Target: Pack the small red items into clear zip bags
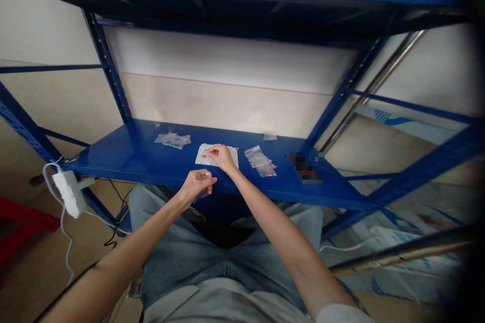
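Observation:
My right hand (223, 157) is over a white sheet of paper (231, 152) on the blue shelf (170, 165). Its thumb and fingertips are pinched together beside a few small reddish-brown pieces (203, 156) on the paper; whatever lies between the fingertips is too small to tell. At the shelf's front edge, my left hand (197, 184) is closed with its fingers curled toward the thumb. Something clear may be in it, but I cannot make it out.
Clear plastic bags (173, 140) lie at the left. More bags (260, 160), with small contents, are right of the paper, and a small bag (270, 136) sits behind. A blurred dark object (303, 166) is further right. A white power strip (69, 193) hangs at the left upright.

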`<state>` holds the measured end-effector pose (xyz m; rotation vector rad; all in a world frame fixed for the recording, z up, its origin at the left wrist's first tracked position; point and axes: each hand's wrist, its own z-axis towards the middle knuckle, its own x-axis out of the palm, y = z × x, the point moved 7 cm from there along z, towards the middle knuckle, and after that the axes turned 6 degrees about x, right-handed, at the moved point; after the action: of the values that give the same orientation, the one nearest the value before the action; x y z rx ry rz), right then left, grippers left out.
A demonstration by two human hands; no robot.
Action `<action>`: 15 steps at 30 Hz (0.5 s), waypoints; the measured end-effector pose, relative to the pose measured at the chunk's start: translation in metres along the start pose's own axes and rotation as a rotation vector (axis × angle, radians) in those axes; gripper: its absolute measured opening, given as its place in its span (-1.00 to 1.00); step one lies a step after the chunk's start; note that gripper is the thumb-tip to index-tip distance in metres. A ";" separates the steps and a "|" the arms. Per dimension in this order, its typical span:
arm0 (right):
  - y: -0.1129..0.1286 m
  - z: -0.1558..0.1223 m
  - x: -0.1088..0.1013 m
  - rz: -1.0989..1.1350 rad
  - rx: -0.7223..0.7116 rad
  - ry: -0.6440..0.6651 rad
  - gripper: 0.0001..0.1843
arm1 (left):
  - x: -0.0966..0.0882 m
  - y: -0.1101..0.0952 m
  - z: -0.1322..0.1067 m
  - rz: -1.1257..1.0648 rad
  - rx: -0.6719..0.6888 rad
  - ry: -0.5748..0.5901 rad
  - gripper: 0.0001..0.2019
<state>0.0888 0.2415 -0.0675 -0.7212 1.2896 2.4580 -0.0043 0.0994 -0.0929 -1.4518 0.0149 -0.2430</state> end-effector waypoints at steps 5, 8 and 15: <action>0.001 -0.001 0.000 -0.042 -0.011 0.005 -0.90 | 0.000 0.000 0.000 0.013 0.013 0.001 -0.63; 0.001 -0.002 0.001 -0.058 -0.005 0.011 -0.93 | 0.000 0.001 0.000 0.023 0.011 0.006 -0.63; 0.001 0.000 0.001 -0.084 0.033 0.002 -0.90 | 0.000 0.001 0.000 0.029 -0.001 0.000 -0.62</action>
<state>0.0879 0.2408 -0.0674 -0.7533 1.2710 2.3652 -0.0037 0.0995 -0.0941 -1.4521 0.0359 -0.2193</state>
